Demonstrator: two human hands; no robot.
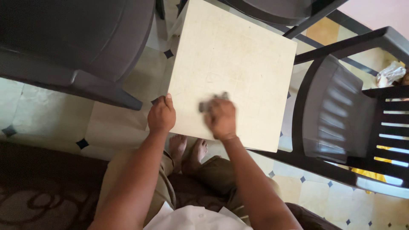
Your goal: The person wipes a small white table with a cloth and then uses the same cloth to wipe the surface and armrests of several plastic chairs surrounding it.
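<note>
A small square table with a cream top (238,55) stands in front of me. My left hand (161,115) grips its near left edge, thumb on top. On the tabletop near the front, my right hand (220,117) is closed on a small grey object (208,102), perhaps a cloth or pad; it is blurred. My bare feet (187,149) show below the table's near edge.
A dark plastic chair (76,42) stands at the left and another dark chair (341,115) at the right. A third chair (277,10) is behind the table. The floor is pale tile with small dark diamonds. A crumpled clear bag (390,73) lies far right.
</note>
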